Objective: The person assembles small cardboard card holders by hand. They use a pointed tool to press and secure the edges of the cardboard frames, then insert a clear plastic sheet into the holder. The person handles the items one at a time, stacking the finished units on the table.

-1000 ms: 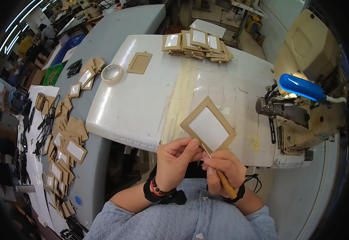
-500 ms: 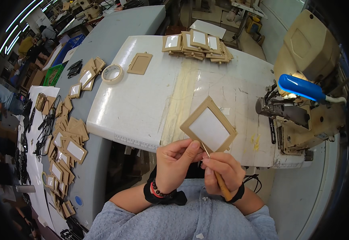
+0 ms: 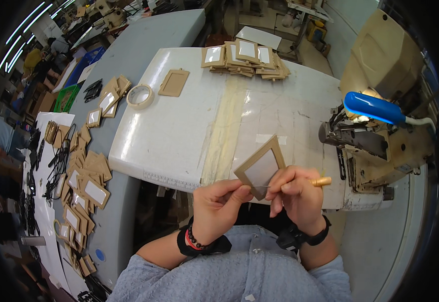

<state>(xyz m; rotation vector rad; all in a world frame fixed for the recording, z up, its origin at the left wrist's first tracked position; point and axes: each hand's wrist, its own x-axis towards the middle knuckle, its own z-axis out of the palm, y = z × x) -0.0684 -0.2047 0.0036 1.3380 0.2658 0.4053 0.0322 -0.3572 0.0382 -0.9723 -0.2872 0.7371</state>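
Observation:
Between thumb and fingers, my left hand (image 3: pixel 220 205) pinches the lower corner of a tan badge holder (image 3: pixel 254 162) with a clear window, tilted above the white table. My right hand (image 3: pixel 297 194) is closed around an awl (image 3: pixel 320 181) with a wooden handle that sticks out to the right of my fingers. Its thin metal shaft points left and reaches the lower edge of the holder, close to my left fingertips. Exactly where the tip ends is too small to tell.
A sewing machine (image 3: pixel 375 146) with a blue lamp (image 3: pixel 373 107) stands at the right. Stacked holders (image 3: pixel 247 63) lie at the table's far edge. A tape roll (image 3: pixel 140 96) and a single holder (image 3: pixel 174 83) sit far left. More holders (image 3: pixel 94 191) cover the grey side table (image 3: pixel 157 43).
My right hand has turned and risen, swinging the awl from a downward-pointing handle to a nearly level one. The holder has tilted and now appears narrower.

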